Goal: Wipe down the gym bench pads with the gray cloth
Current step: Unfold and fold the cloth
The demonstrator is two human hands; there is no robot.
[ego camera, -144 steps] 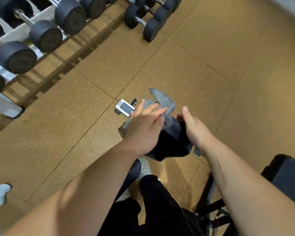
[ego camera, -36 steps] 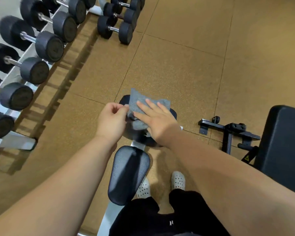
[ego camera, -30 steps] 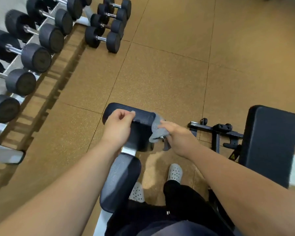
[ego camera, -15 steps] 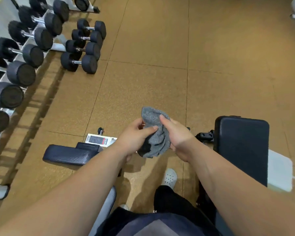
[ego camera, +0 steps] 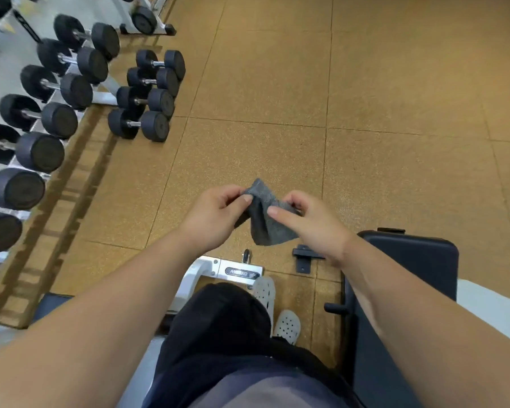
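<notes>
The gray cloth (ego camera: 265, 219) hangs in the air between both hands, above the floor. My left hand (ego camera: 215, 214) pinches its upper left corner with thumb and fingers. My right hand (ego camera: 309, 222) pinches its right edge, thumb on top. A black bench pad (ego camera: 409, 278) lies at the lower right, partly hidden behind my right forearm. The white bench frame (ego camera: 215, 270) with a silver label plate sits below the cloth, by my feet. A strip of another dark pad (ego camera: 52, 304) shows at the lower left under my left arm.
A rack of black dumbbells (ego camera: 39, 125) runs along the left side. Several smaller dumbbells (ego camera: 145, 92) stand on the tan rubber floor (ego camera: 365, 98) beside it. A black bracket (ego camera: 305, 256) of the right bench lies on the floor. My white perforated shoes (ego camera: 286, 325) are between the benches.
Earlier the cloth was wiped over the small roller pad. Since half a second ago both hands have lifted it clear and pulled it apart from a bunched wad. The view has swung right.
</notes>
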